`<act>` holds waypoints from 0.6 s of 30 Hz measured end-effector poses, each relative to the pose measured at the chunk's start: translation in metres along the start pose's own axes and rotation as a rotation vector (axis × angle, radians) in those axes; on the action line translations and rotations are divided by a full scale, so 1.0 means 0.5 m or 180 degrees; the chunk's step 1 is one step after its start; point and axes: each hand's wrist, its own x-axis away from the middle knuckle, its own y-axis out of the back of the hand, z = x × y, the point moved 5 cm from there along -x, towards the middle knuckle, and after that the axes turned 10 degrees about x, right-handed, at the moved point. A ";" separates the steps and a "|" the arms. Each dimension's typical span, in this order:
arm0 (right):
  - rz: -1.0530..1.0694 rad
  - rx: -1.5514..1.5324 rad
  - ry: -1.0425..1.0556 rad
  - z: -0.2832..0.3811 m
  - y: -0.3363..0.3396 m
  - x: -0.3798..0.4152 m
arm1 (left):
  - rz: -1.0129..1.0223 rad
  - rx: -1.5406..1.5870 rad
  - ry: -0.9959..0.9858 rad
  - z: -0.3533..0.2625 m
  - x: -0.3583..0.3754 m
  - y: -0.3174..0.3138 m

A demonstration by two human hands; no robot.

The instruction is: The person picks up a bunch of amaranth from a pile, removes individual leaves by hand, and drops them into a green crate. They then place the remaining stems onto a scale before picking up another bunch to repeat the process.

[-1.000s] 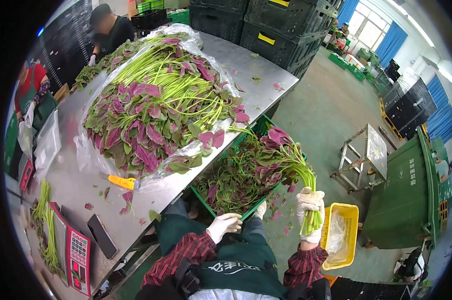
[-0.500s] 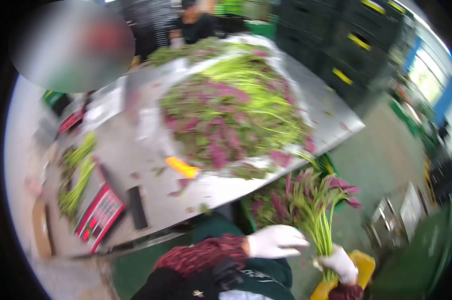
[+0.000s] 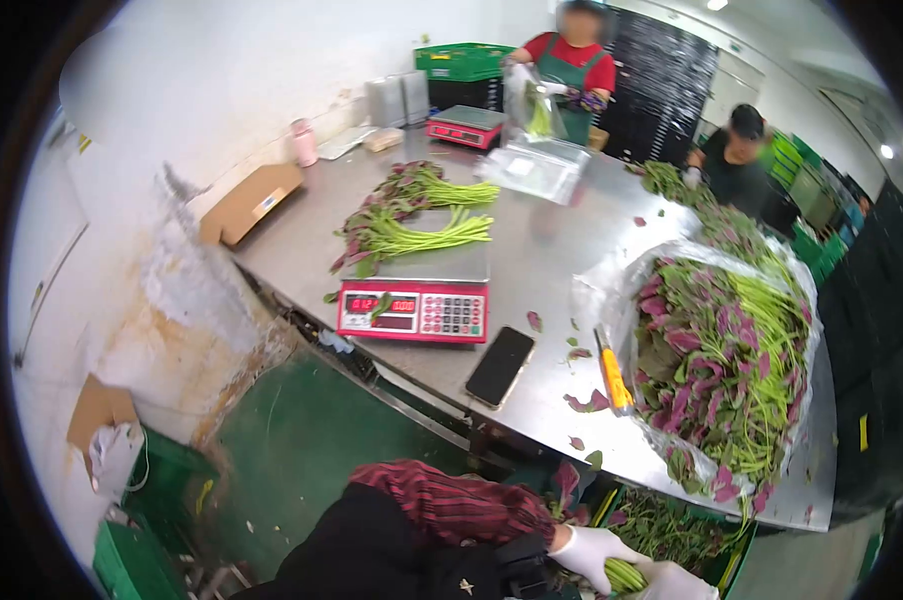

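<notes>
Low in the head view, a bunch of red-and-green amaranth (image 3: 625, 576) has its pale green stems between my two white-gloved hands. My left hand (image 3: 594, 556) is closed around the stems. My right hand (image 3: 676, 582) presses against the stem ends, partly cut off by the lower edge of the frame. Some purple leaves show beside my striped left sleeve. Just beyond my hands stands a green crate (image 3: 737, 560) holding more loose amaranth. On the metal table a big amaranth heap (image 3: 712, 370) lies on clear plastic.
A red digital scale (image 3: 414, 312) carries amaranth bunches (image 3: 432, 235). Near it are a black phone (image 3: 501, 367) and a yellow utility knife (image 3: 614, 375). Across the table (image 3: 542, 270), a person in a green apron (image 3: 575, 75) handles a plastic bag; another person (image 3: 737, 165) is behind the heap.
My view has swung left, bringing the scale to the middle. My left hand, previously apart from the bunch, now grips its stems beside my right hand. The bunch is lower in view.
</notes>
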 end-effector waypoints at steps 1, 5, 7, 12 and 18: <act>-0.0063 -0.0426 0.0197 0.069 0.012 -0.001 | -0.0067 -0.0105 0.0245 -0.025 0.037 0.025; -0.0642 0.1829 0.1175 0.147 0.048 -0.070 | -0.0393 -0.0788 0.1129 -0.123 0.208 0.154; -0.0843 0.1266 0.1445 0.120 0.076 -0.092 | -0.0930 -0.1446 0.1433 -0.236 0.324 0.239; -0.0924 -0.0051 0.0667 0.036 0.090 -0.129 | -0.3504 -0.4223 0.1501 -0.497 0.528 0.434; -0.1022 -0.0801 0.0542 0.019 0.058 -0.137 | -0.4358 -0.6508 0.1947 -0.442 0.563 0.768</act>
